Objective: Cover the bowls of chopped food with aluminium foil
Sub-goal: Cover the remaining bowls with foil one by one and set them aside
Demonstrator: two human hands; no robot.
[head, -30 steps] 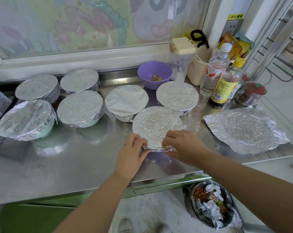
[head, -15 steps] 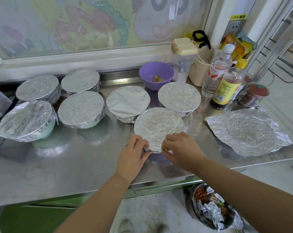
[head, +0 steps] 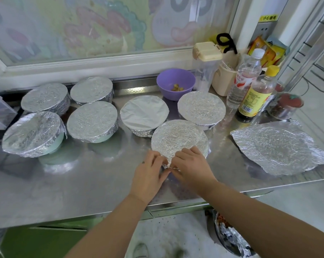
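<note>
My hands pinch foil [head: 178, 140] over the nearest bowl [head: 206, 152] on the steel counter [head: 83, 183].
My left hand [head: 150, 172] and right hand [head: 191, 167] both grip the foil's edge at this bowl's near rim. Six other covered bowls [head: 92, 120] sit behind and left of it, and a loose foil sheet [head: 280, 146] lies to its right.

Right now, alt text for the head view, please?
Left hand and right hand pinch the near foil edge of the nearest foil-covered round bowl on a steel counter. Six more foil-covered bowls sit behind; a purple plastic bowl is uncovered, a loose foil sheet lies right.
</note>
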